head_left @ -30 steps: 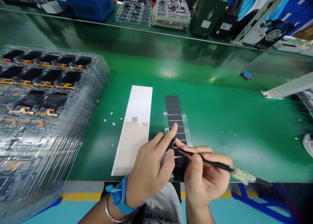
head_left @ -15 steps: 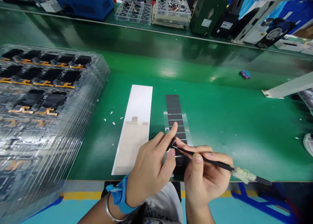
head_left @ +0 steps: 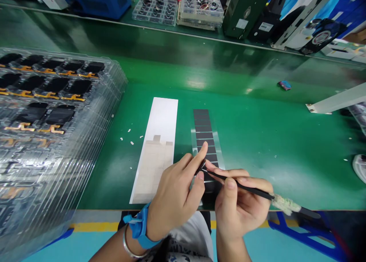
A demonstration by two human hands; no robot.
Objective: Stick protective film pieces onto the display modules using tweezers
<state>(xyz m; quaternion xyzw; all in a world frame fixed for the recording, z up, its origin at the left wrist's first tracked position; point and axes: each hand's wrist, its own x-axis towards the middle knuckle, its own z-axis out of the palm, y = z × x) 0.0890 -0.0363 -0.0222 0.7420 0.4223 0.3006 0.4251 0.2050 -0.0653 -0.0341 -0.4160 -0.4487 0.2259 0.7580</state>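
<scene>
The left hand (head_left: 180, 189) is pinching a small black piece (head_left: 200, 166) between its thumb and pointing finger, and the right hand (head_left: 243, 201) is gripping a thin black tool (head_left: 254, 192) like a pencil. The black piece is sitting at the middle of our clock, low over the green table (head_left: 251, 140), and the fingers are hiding most of it, so I am not telling its whole shape. The tool is pointing its tip right at the piece, but I cannot tell if they are touching, and its wrapped handle is sticking out toward four o'clock. A see-through strip with dark patches (head_left: 204, 129) is lying at twelve o'clock, partly under the hands. A white card (head_left: 164, 115) is resting at ten o'clock, and a tall stack of clear trays (head_left: 117, 77) is standing farther off, between nine and ten. The piece is looking light, stiff and shiny, so I am guessing it is being a bit slippery and easy to scratch or crack; holding it softly by its edges is seeming best, with the tool being held near its thin front end
</scene>
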